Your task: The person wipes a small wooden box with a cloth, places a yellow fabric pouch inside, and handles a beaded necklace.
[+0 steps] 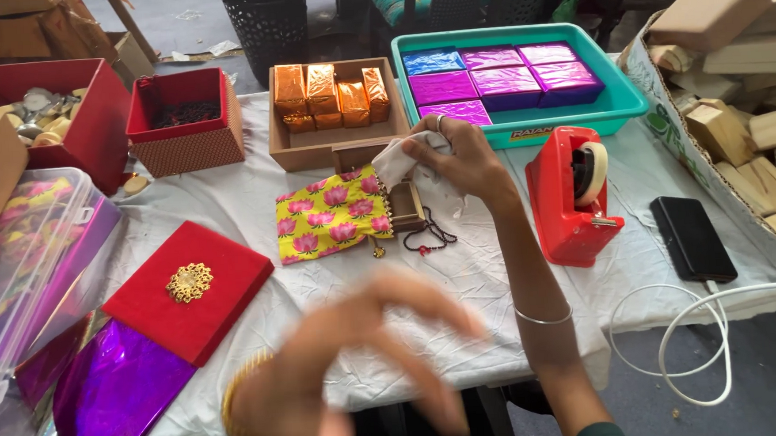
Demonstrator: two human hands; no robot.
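From the head view, the right hand (456,157) sits just above the middle of the frame, its fingers closed on a crumpled piece of white tissue (400,160). The tissue is thin and creased, bunched into a soft wad against a small wooden box (405,204) that lies on the white-covered tabletop (489,283). Just left of the box lies a yellow cloth pouch (330,217) printed with pink lotus flowers (its edge touches the box). A black beaded thread (429,235) lies just below the box.

The left hand (361,370) is in the lower middle of the frame, blurred, fingers spread apart and holding nothing, with a gold bangle (238,394) at the wrist.

In the upper middle a wooden tray (340,145) holds orange foil packets; right of it a teal tray (577,115) holds purple and blue foil-wrapped boxes. A red tape dispenser (568,200) stands at right, a black phone (692,237) beside it. A flat red box (188,290) lies at lower left.
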